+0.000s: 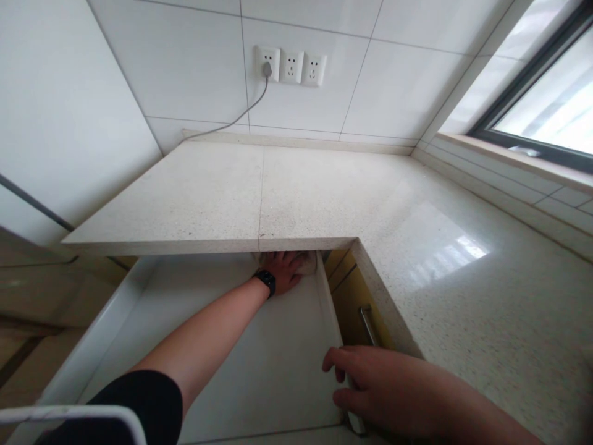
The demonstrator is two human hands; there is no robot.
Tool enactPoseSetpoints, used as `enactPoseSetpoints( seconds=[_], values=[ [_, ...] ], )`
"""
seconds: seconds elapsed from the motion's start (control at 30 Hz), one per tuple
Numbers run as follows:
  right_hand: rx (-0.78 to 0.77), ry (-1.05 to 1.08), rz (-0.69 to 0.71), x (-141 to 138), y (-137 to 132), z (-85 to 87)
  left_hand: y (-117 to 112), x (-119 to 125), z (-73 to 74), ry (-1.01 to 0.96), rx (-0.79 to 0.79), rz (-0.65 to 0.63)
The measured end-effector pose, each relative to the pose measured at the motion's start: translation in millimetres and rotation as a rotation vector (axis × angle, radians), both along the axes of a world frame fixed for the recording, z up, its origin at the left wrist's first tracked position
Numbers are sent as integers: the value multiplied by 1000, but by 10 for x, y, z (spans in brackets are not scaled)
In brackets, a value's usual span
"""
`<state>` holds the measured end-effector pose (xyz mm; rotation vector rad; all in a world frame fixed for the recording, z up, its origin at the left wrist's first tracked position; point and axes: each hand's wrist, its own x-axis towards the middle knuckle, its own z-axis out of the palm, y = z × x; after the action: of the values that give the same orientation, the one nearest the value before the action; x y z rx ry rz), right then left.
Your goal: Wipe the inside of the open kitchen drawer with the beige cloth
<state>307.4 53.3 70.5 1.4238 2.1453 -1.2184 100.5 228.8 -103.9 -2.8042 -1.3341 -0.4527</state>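
My left hand (pixel 283 272), with a black watch on the wrist, reaches to the far back of an open white drawer (pixel 273 352), under the edge of the speckled countertop (pixel 296 191). Its fingers lie over a pale cloth-like thing (pixel 306 262) in the drawer's back right corner; the grip is partly hidden by the counter edge. My right hand (pixel 370 383) rests on the drawer's right side wall near the front, with its fingers curled over the rim.
A yellow cabinet front with a metal handle (pixel 367 324) stands right of the drawer. Three wall sockets (pixel 291 66) sit above the counter, one with a grey cable plugged in. A window (pixel 546 105) is at the right. A white fridge-like panel (pixel 60 123) is at the left.
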Motion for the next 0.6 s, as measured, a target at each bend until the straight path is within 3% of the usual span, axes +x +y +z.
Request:
enactPoseSetpoints(
  seconds=[0.23, 0.6],
  values=[
    [21, -2, 9, 15, -57, -22, 10, -52, -3, -97, -38, 30],
    [46, 6, 33, -2, -87, -60, 25, -128, -73, -194, -54, 248]
  ],
)
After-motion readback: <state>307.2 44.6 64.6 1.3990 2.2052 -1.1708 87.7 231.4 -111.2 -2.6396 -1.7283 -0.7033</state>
